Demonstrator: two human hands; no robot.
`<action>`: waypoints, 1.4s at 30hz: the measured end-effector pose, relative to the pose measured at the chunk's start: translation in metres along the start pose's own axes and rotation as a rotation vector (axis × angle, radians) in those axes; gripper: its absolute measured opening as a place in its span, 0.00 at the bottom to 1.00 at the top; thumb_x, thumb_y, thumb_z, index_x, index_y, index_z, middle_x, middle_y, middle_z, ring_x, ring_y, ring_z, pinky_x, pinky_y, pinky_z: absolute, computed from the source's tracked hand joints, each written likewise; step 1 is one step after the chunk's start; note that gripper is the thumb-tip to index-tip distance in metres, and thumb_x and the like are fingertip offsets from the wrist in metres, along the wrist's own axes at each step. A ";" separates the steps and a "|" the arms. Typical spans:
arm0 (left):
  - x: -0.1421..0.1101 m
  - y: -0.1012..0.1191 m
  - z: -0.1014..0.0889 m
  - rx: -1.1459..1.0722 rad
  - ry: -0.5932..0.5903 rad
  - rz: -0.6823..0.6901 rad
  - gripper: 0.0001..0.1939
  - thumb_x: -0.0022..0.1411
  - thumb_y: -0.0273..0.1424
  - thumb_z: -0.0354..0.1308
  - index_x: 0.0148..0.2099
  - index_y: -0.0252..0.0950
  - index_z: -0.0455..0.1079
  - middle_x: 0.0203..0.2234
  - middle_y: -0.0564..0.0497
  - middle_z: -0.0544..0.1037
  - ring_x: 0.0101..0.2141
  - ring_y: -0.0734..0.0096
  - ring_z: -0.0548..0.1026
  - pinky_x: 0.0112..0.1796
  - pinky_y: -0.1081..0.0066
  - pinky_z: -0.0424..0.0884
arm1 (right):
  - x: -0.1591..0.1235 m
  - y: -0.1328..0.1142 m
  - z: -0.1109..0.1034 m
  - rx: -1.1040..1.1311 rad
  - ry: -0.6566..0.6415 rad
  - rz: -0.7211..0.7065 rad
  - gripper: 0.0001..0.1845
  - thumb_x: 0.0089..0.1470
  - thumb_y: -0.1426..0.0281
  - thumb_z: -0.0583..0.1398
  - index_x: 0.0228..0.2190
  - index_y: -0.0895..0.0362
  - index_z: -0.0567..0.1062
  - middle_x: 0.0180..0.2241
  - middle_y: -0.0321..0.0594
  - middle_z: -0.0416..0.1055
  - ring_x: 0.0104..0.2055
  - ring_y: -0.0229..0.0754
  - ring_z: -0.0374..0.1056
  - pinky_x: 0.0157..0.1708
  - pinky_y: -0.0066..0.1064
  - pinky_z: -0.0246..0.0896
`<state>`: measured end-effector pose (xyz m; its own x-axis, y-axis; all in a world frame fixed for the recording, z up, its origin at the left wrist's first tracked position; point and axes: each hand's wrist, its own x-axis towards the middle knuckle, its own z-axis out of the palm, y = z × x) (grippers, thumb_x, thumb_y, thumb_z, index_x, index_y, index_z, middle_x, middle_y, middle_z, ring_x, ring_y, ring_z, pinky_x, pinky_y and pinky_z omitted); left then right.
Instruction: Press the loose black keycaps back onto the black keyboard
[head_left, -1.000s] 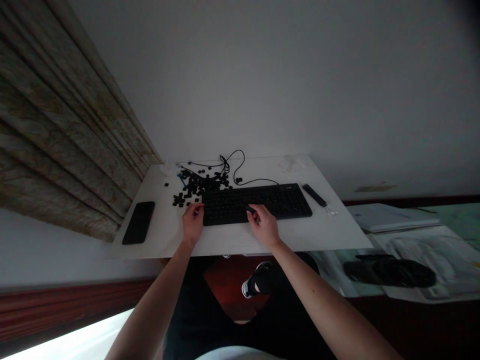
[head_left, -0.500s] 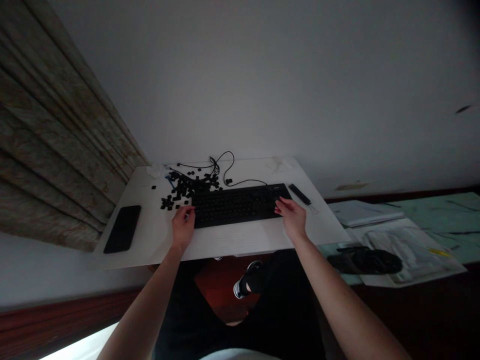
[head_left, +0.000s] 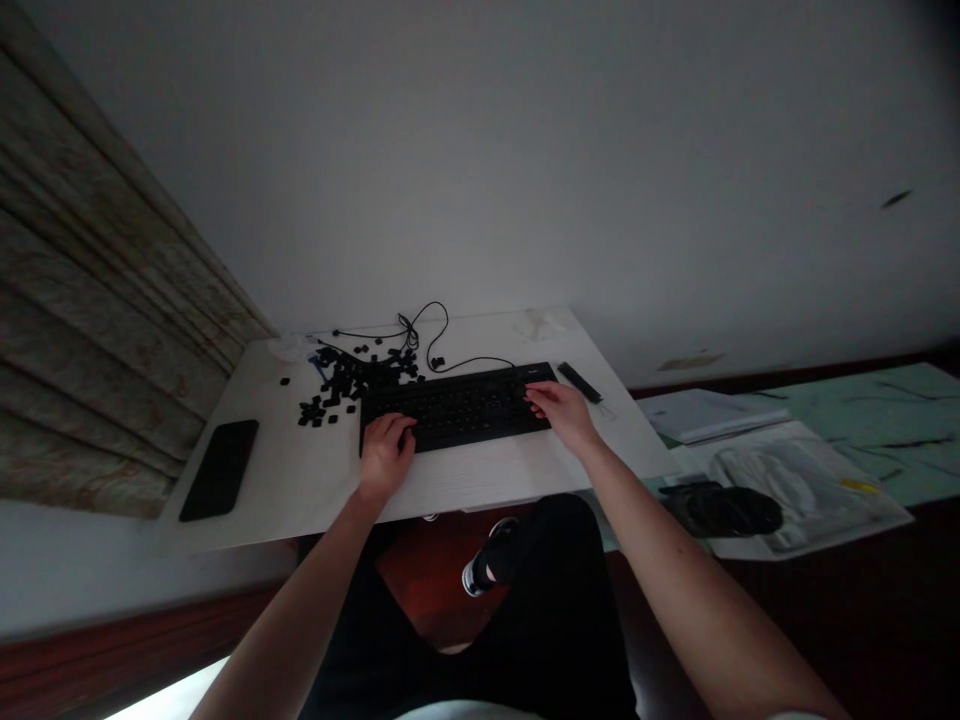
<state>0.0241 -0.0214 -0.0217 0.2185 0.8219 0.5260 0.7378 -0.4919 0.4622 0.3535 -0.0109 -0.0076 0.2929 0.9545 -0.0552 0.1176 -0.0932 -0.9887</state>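
Note:
A black keyboard (head_left: 457, 405) lies on a white table (head_left: 300, 480). My left hand (head_left: 385, 455) rests at its near left corner with the fingers curled over the edge. My right hand (head_left: 561, 412) lies on the keyboard's right end, fingers stretched forward over the keys. A heap of loose black keycaps (head_left: 341, 380) is scattered behind the keyboard's left end. The keyboard's black cable (head_left: 427, 345) loops at the back of the table. The light is dim, and I cannot see whether either hand holds a small part.
A black phone (head_left: 219, 468) lies at the table's left edge. A thin black stick (head_left: 579, 382) sits right of the keyboard. Curtains (head_left: 90, 330) hang at left. Papers, a plastic bag and a dark object (head_left: 724, 508) lie on the floor at right. My shoe (head_left: 484, 565) shows below.
My left hand slid from the table beside the keycaps onto the keyboard's left corner. My right hand moved from the middle keys to the right end. The view shifted right.

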 end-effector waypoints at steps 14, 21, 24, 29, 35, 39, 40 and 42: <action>0.020 0.052 0.038 0.052 -0.194 0.125 0.13 0.62 0.23 0.55 0.48 0.37 0.73 0.43 0.45 0.76 0.46 0.59 0.74 0.51 0.56 0.68 | 0.005 -0.009 0.020 -0.091 -0.176 0.168 0.04 0.50 0.72 0.65 0.30 0.60 0.79 0.27 0.41 0.78 0.19 0.31 0.64 0.15 0.22 0.54; 0.025 0.069 0.066 0.155 -0.224 0.147 0.13 0.66 0.28 0.54 0.51 0.36 0.72 0.48 0.44 0.76 0.49 0.57 0.72 0.56 0.52 0.64 | 0.020 -0.021 0.031 -0.299 -0.282 0.187 0.02 0.50 0.75 0.66 0.27 0.61 0.81 0.17 0.37 0.71 0.17 0.33 0.63 0.15 0.23 0.54; 0.022 0.067 0.068 0.160 -0.214 0.160 0.13 0.66 0.29 0.54 0.52 0.37 0.72 0.48 0.44 0.76 0.50 0.57 0.72 0.56 0.52 0.63 | 0.023 -0.020 0.033 -0.366 -0.285 0.182 0.04 0.51 0.74 0.65 0.28 0.61 0.82 0.14 0.35 0.69 0.16 0.34 0.62 0.15 0.24 0.53; 0.022 0.066 0.067 0.159 -0.210 0.157 0.13 0.66 0.29 0.54 0.52 0.37 0.72 0.48 0.44 0.76 0.50 0.58 0.72 0.56 0.52 0.64 | 0.026 -0.016 0.035 -0.430 -0.237 0.180 0.04 0.50 0.72 0.67 0.29 0.60 0.83 0.12 0.33 0.65 0.15 0.33 0.61 0.15 0.23 0.51; 0.022 0.067 0.067 0.133 -0.209 0.143 0.14 0.66 0.28 0.54 0.52 0.38 0.72 0.48 0.44 0.76 0.50 0.57 0.72 0.57 0.51 0.64 | 0.025 -0.015 0.035 -0.361 -0.236 0.197 0.04 0.49 0.72 0.66 0.28 0.60 0.82 0.11 0.33 0.65 0.15 0.33 0.60 0.14 0.23 0.49; 0.022 0.066 0.067 0.096 -0.220 0.132 0.14 0.66 0.28 0.54 0.52 0.38 0.72 0.48 0.44 0.76 0.50 0.56 0.72 0.57 0.48 0.63 | 0.024 -0.013 0.035 -0.334 -0.221 0.156 0.04 0.47 0.70 0.67 0.26 0.59 0.82 0.11 0.33 0.65 0.14 0.34 0.59 0.14 0.24 0.50; 0.022 0.066 0.067 0.087 -0.221 0.127 0.14 0.65 0.27 0.54 0.52 0.38 0.72 0.48 0.43 0.76 0.51 0.55 0.72 0.57 0.48 0.63 | 0.024 -0.013 0.035 -0.348 -0.216 0.142 0.04 0.46 0.70 0.68 0.26 0.58 0.82 0.12 0.34 0.66 0.14 0.34 0.59 0.14 0.25 0.50; 0.022 0.066 0.067 0.066 -0.217 0.119 0.15 0.66 0.27 0.54 0.53 0.38 0.72 0.48 0.43 0.76 0.51 0.55 0.72 0.57 0.47 0.64 | 0.024 -0.013 0.035 -0.385 -0.209 0.124 0.04 0.46 0.69 0.67 0.25 0.58 0.83 0.14 0.35 0.69 0.15 0.34 0.60 0.15 0.25 0.51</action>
<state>0.1203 -0.0165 -0.0271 0.4329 0.8053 0.4050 0.7372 -0.5749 0.3551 0.3256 0.0233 -0.0010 0.1337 0.9625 -0.2359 0.4496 -0.2710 -0.8511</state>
